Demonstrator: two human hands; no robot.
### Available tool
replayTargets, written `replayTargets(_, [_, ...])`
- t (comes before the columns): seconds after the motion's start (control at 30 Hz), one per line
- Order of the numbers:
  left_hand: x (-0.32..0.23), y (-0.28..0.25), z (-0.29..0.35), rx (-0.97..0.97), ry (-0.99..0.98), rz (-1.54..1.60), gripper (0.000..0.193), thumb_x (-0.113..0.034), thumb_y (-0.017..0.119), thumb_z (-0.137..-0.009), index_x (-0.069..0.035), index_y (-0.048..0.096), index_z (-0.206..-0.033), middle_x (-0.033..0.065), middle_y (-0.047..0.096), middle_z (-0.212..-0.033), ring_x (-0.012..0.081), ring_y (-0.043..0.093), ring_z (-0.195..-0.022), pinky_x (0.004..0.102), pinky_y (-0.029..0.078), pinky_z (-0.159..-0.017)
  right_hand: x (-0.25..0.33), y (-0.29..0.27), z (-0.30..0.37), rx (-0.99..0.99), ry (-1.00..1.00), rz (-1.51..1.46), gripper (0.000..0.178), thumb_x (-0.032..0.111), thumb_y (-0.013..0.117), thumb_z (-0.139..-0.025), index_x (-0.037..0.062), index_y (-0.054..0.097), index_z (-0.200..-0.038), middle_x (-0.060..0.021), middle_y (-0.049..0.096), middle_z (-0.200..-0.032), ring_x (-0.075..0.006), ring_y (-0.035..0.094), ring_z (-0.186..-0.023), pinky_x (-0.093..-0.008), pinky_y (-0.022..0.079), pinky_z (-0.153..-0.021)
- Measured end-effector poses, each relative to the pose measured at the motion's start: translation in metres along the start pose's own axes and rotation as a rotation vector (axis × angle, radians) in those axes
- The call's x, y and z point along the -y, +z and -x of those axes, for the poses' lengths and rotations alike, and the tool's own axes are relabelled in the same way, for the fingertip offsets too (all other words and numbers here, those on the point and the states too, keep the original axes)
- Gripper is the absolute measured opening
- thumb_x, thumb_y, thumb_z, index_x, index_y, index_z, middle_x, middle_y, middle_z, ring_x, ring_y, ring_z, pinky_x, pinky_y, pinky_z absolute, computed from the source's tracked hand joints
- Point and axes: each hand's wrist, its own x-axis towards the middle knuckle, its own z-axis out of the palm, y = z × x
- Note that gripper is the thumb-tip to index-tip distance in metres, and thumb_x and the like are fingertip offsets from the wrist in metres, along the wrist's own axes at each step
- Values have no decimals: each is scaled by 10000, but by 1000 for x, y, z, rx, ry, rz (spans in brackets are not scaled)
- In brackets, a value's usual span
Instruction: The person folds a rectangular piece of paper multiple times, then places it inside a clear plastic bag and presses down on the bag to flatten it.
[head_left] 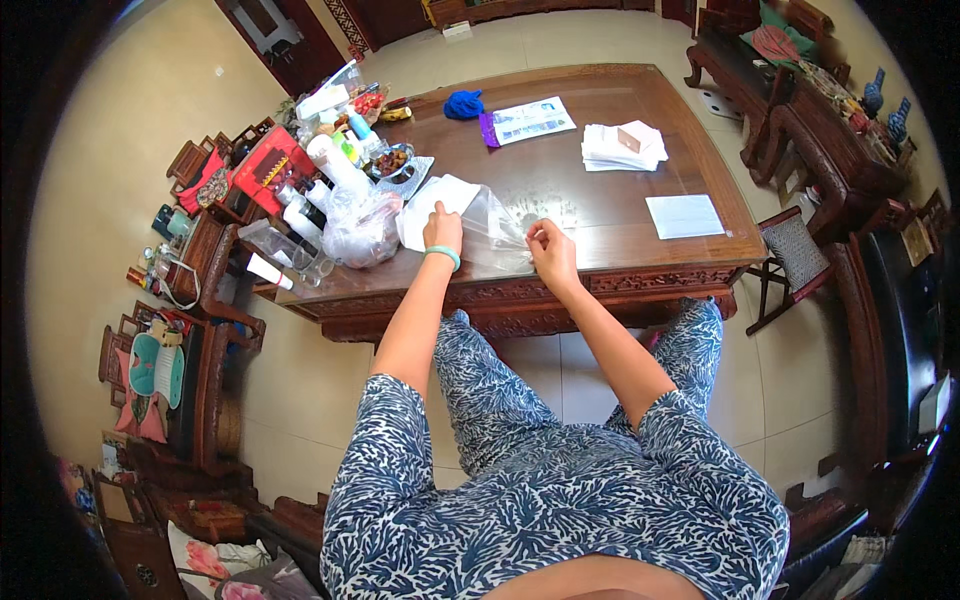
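Observation:
My left hand (443, 232), with a pale green band at its wrist, is closed at the edge of some white paper (455, 192) near the front of the dark wooden table. Clear plastic film (490, 222), perhaps a bag, stretches from the paper towards my right. In my right hand (552, 250) a pinch of that film is held between thumb and fingers. Whether the paper lies inside the film or beside it, I cannot tell. A tied, filled clear plastic bag (358, 228) sits just left of my left hand.
On the tabletop (540, 180) lie a white paper stack (610, 148), a flat white sheet (685, 217), a purple-and-white packet (530, 122) and a blue bundle (463, 104). Bottles, a glass bowl (391, 163) and a red box (272, 172) crowd the left end. A stool (795, 255) stands right.

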Motion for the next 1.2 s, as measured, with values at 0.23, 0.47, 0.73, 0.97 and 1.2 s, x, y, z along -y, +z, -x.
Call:
replayTargets(0.23, [18,4,-15,55,-46,-180,187,-59,519,-841,25,685,-865,185,499,-1175,310,612,-939,388,554,-764,8,-61,13,-57,18,187,140,61,618,-843,52,562,-971,-136,641,-713,-229,608,-612,-347,464,-578])
replayTargets(0.47, [30,-1,-21,77,-73,-292,333,-32,566,-801,7,617,-1127,199,511,-1186,349,585,-1024,428,509,-836,63,-146,37,11,-417,396,152,65,638,-832,56,566,-966,-107,629,-710,-248,619,-613,-336,478,-558])
replayTargets(0.73, [-136,-115,74,74,983,786,674,-5,673,-612,-116,549,-1265,97,519,-1279,276,487,-1201,395,382,-1032,130,-175,66,162,-411,258,120,17,604,-840,12,610,-959,-130,625,-827,-222,627,-732,-306,495,-614])
replayTargets(0.97, [-161,-91,119,-278,964,985,329,20,714,-697,-41,671,-1017,103,678,-936,266,652,-850,351,532,-758,134,-190,85,196,-320,53,114,0,610,-823,-2,556,-923,-62,589,-777,-106,555,-713,-246,476,-659])
replayTargets(1.2, [-155,-104,156,-236,788,1066,201,48,673,-755,16,699,-952,136,682,-850,205,663,-745,277,529,-655,130,-213,93,177,-382,260,87,-82,541,-797,-17,592,-824,-81,581,-820,-146,553,-737,-257,456,-679])
